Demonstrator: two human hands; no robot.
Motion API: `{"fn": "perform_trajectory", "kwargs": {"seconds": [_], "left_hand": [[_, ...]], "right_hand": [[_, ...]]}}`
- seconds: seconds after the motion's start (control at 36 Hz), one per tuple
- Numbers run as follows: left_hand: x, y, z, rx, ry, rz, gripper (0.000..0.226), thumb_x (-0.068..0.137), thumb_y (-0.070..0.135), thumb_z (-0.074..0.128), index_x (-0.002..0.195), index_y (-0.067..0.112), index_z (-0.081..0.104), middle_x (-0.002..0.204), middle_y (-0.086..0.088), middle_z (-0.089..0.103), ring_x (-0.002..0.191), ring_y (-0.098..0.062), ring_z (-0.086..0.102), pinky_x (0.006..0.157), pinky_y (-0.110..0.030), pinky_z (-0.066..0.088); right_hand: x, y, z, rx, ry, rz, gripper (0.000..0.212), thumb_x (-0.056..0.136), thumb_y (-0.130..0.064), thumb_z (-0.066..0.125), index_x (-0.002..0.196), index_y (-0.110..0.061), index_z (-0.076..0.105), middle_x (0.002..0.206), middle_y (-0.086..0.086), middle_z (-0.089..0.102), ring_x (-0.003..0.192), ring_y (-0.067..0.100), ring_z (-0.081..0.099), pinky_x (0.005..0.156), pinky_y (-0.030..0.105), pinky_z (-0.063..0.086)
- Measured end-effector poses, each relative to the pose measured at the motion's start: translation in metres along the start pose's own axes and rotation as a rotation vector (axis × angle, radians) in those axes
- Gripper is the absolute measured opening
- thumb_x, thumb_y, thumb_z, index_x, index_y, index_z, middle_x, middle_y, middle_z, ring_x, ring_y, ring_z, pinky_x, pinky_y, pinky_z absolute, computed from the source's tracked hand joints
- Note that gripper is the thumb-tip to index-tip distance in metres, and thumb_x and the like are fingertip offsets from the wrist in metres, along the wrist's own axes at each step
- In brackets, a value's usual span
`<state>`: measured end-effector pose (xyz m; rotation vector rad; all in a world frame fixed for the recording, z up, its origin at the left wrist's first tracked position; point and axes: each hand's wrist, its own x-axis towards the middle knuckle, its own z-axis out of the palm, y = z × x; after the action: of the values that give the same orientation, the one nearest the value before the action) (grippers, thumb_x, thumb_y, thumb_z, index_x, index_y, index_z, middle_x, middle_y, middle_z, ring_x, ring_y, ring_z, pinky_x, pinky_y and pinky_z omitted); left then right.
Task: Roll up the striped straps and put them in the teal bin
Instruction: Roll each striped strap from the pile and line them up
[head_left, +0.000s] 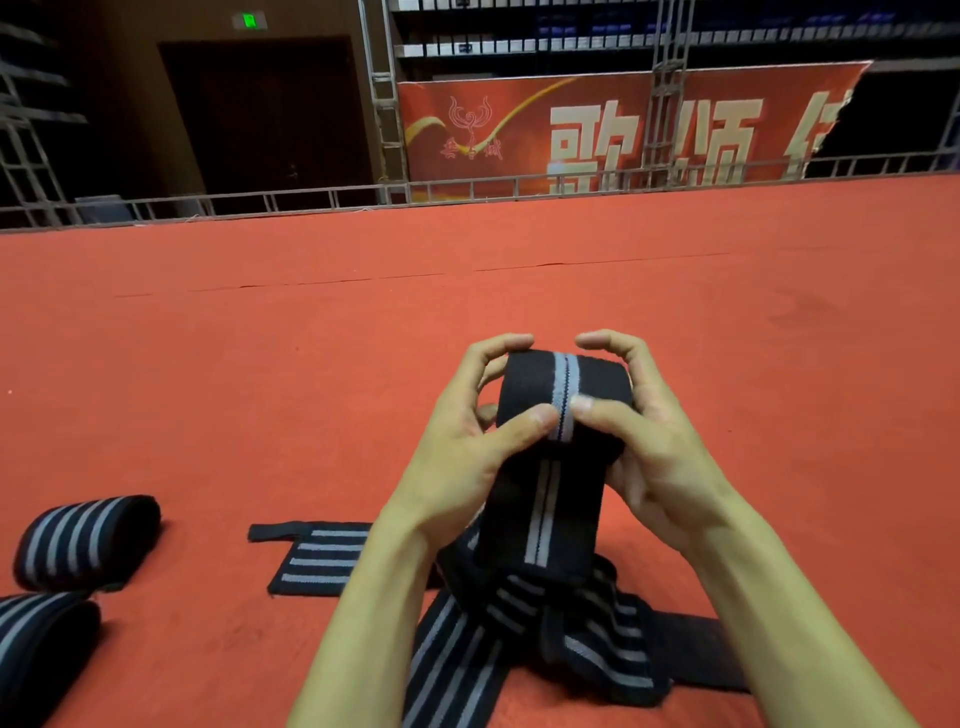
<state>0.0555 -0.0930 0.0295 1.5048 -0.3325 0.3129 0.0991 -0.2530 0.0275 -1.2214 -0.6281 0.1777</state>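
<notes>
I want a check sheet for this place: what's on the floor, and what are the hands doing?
Surface: red carpet, a seam across it.
Job's things: half-rolled strap held up; far roll and near roll finished at left; flat strap and loose straps on the carpet; teal bin not in view.
Clutter: nothing seen.
Hands: left hand and right hand both grip the half-rolled strap.
Cables: nothing seen.
Surroundings: red banner, metal frame, dark door.

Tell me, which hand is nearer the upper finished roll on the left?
Left. The left hand grips the strap being rolled on the side facing that roll; the right hand grips its far side.
</notes>
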Motion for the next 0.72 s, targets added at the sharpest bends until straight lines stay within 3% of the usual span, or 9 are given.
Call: {"fn": "perform_trajectory", "kwargs": {"seconds": [0.08, 0.25, 0.44, 0.58, 0.72], "left_hand": [[0.000, -0.001, 0.002, 0.009, 0.015, 0.039, 0.052, 0.075, 0.022, 0.075, 0.122, 0.033, 0.057, 0.132, 0.000, 0.058, 0.104, -0.030, 0.065, 0.089, -0.056, 0.056], [0.000, -0.005, -0.001, 0.024, -0.012, -0.021, 0.068, 0.073, 0.022, 0.078, 0.132, 0.040, 0.048, 0.139, 0.004, 0.054, 0.116, -0.030, 0.062, 0.093, -0.050, 0.056], [-0.001, -0.004, -0.002, -0.015, -0.046, -0.158, 0.074, 0.079, 0.021, 0.074, 0.140, 0.046, 0.041, 0.131, -0.010, 0.062, 0.117, -0.024, 0.065, 0.096, -0.049, 0.054], [0.000, -0.004, -0.001, -0.035, 0.001, -0.155, 0.070, 0.078, 0.013, 0.075, 0.136, 0.040, 0.047, 0.124, -0.012, 0.066, 0.108, -0.027, 0.069, 0.085, -0.041, 0.058], [-0.001, -0.003, 0.000, 0.016, 0.050, -0.089, 0.072, 0.083, 0.000, 0.074, 0.135, 0.041, 0.046, 0.124, -0.009, 0.063, 0.102, -0.030, 0.070, 0.086, -0.045, 0.059]], "right_hand": [[-0.001, -0.001, 0.000, -0.037, 0.033, 0.026, 0.043, 0.079, -0.032, 0.081, 0.115, -0.037, 0.057, 0.104, 0.006, 0.064, 0.086, 0.022, 0.064, 0.070, 0.042, 0.056], [0.000, 0.000, -0.005, -0.123, 0.070, -0.067, 0.052, 0.062, -0.034, 0.083, 0.109, -0.036, 0.061, 0.104, 0.009, 0.068, 0.094, 0.031, 0.066, 0.083, 0.049, 0.056], [0.000, 0.001, -0.011, -0.129, 0.050, -0.127, 0.058, 0.057, -0.027, 0.085, 0.108, -0.040, 0.061, 0.108, 0.004, 0.064, 0.091, 0.020, 0.064, 0.080, 0.038, 0.055], [0.001, 0.004, -0.012, -0.133, 0.071, -0.109, 0.066, 0.057, -0.022, 0.086, 0.115, -0.041, 0.059, 0.105, 0.000, 0.066, 0.092, 0.018, 0.066, 0.080, 0.035, 0.054], [0.001, 0.003, -0.011, -0.139, 0.069, 0.018, 0.068, 0.068, -0.034, 0.087, 0.124, -0.048, 0.051, 0.119, 0.010, 0.065, 0.104, 0.025, 0.068, 0.083, 0.051, 0.059]]}}
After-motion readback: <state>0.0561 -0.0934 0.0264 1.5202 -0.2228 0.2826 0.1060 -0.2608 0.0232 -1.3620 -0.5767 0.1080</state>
